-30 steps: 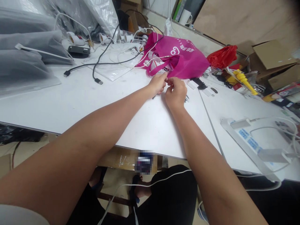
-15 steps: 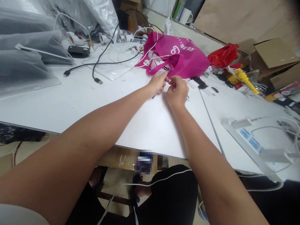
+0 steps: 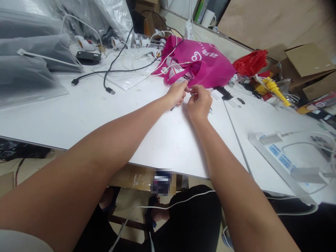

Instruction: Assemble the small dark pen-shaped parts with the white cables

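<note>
On the left of the white table lie grey plastic bags, with a small black object just beside them and a black cable stretching across the tabletop. A white mug stands at the back. To the right, a red plastic bag sits near an open cardboard box and a yellow plastic thing. Nearer, a white power strip has plugs in it

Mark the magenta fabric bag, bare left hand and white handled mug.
Magenta fabric bag (image 3: 212, 64), head view: side panel.
Bare left hand (image 3: 176, 93), head view: back of hand.
White handled mug (image 3: 207, 18), head view: outer wall.
</note>
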Demonstrator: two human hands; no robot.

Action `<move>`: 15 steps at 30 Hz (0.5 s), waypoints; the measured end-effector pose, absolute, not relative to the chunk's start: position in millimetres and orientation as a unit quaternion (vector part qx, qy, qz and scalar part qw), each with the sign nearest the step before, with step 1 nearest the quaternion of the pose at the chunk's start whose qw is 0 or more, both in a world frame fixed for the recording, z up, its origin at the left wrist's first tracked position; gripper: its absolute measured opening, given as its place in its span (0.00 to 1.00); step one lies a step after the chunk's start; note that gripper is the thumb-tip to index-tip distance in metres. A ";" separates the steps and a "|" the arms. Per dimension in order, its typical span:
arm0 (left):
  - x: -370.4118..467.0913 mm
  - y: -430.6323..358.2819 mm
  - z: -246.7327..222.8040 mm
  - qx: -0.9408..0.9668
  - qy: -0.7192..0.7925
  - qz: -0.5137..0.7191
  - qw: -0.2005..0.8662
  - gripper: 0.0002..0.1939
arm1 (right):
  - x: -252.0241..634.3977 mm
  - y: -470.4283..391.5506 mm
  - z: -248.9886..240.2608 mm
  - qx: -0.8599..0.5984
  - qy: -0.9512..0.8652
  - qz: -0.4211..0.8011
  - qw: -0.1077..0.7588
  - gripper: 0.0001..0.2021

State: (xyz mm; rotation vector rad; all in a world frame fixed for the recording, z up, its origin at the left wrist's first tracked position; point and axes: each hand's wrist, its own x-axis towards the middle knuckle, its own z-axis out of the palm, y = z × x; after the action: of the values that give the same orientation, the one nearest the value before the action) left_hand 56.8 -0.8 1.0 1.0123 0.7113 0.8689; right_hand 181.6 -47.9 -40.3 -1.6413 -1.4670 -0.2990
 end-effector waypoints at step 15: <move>56.2 -3.8 2.7 0.449 0.324 0.397 0.732 0.25 | 196.5 -39.1 -48.1 -0.621 -0.599 -0.162 0.479 0.22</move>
State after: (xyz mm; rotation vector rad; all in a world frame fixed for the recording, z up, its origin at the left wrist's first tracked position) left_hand 56.2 -3.8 2.7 0.9884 0.7139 0.8726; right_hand 196.5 -39.1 -48.1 -1.5167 -1.4609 -0.3952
